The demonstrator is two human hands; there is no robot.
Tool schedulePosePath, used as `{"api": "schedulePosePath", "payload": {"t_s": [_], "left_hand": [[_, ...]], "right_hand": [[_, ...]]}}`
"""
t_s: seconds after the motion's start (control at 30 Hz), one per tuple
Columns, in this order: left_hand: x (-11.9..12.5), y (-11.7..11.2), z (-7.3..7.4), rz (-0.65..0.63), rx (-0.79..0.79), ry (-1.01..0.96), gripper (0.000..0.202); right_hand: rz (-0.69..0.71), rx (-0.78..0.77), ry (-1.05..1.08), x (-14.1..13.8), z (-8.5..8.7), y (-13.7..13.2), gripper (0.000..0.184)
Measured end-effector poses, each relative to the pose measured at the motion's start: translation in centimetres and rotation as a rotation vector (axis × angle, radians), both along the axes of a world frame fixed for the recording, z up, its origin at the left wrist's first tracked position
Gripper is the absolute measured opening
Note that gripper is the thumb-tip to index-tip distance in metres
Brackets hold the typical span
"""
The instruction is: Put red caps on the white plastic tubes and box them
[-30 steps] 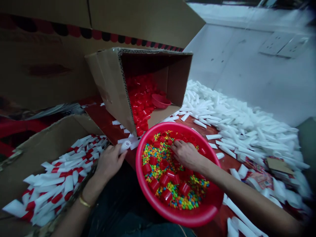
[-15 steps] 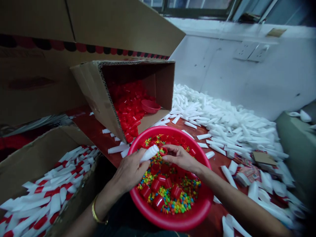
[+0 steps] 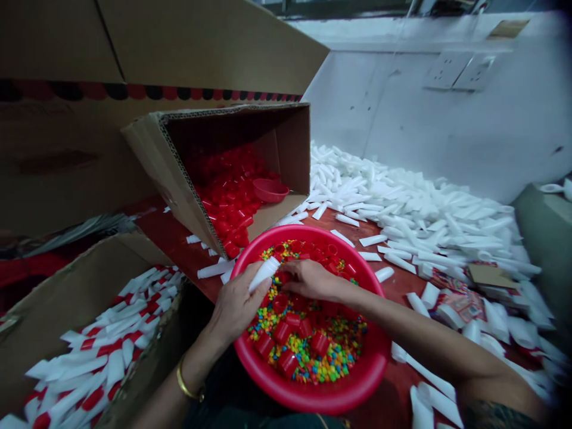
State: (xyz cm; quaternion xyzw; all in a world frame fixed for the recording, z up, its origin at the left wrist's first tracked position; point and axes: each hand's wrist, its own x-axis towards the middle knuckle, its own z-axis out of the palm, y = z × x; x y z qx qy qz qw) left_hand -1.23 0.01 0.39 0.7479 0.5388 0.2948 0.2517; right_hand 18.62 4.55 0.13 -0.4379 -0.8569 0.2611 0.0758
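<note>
My left hand (image 3: 235, 307) is closed round a white plastic tube (image 3: 263, 273), held over the left rim of a red basin (image 3: 313, 390). My right hand (image 3: 308, 279) pinches a red cap (image 3: 283, 277) right at the tube's open end. The basin holds small multicoloured candies (image 3: 330, 360) and several loose red caps (image 3: 286, 333). A gold bangle sits on my left wrist.
A tipped cardboard box (image 3: 187, 173) behind the basin spills red caps around a small red bowl (image 3: 270, 190). A big pile of white tubes (image 3: 415, 208) covers the table on the right. A carton (image 3: 62, 298) at the left holds red-capped tubes (image 3: 102, 351).
My left hand carried the white tube from beside the left carton over to the basin. My right hand lifted a red cap out of the candies and brought it to the tube's mouth.
</note>
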Motion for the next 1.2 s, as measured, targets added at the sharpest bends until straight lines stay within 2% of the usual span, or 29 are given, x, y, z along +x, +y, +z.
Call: {"api": "schedulePosePath", "payload": {"t_s": [0.1,0.2,0.27,0.4,0.5,0.63,0.77,0.9,1.07,1.2], "left_hand": [[0.0,0.1,0.0,-0.013,0.016,-0.022,0.039],[0.1,0.0,0.1,-0.092,0.007,-0.035,0.039],[0.3,-0.2,0.1,-0.141,-0.002,-0.037,0.040],[0.9,-0.4,0.4,-0.181,-0.012,0.005,0.040],[1.1,-0.3,0.5,-0.168,-0.010,0.039,0.040],[1.0,-0.3,0.5,-0.157,-0.030,0.055,0.041],[0.7,-0.5,0.6,-0.223,-0.081,0.018,0.039],[0.3,-0.2,0.9,-0.298,-0.213,-0.039,0.041],[0.0,0.6,0.8,-0.370,-0.465,-0.242,0.039],[0.1,0.6,0.5,-0.289,-0.391,-0.237,0.045]], "right_hand": [[-0.126,-0.283,0.466,1.8,0.0,-0.3,0.033],[-0.196,-0.397,0.661,2.9,0.2,-1.0,0.035],[-0.222,-0.348,0.685,3.1,0.5,-1.4,0.036],[-0.199,-0.056,0.567,2.8,1.1,-1.9,0.032],[-0.121,0.155,0.382,2.6,1.9,-2.2,0.030],[0.042,0.296,0.249,2.4,2.8,-2.5,0.027],[0.167,0.351,0.193,2.8,2.6,-2.5,0.030],[0.250,0.393,0.167,3.5,2.3,-2.6,0.031],[0.173,0.364,0.250,3.3,2.2,-2.9,0.033],[0.137,0.342,0.354,2.7,1.3,-2.6,0.031]]}}
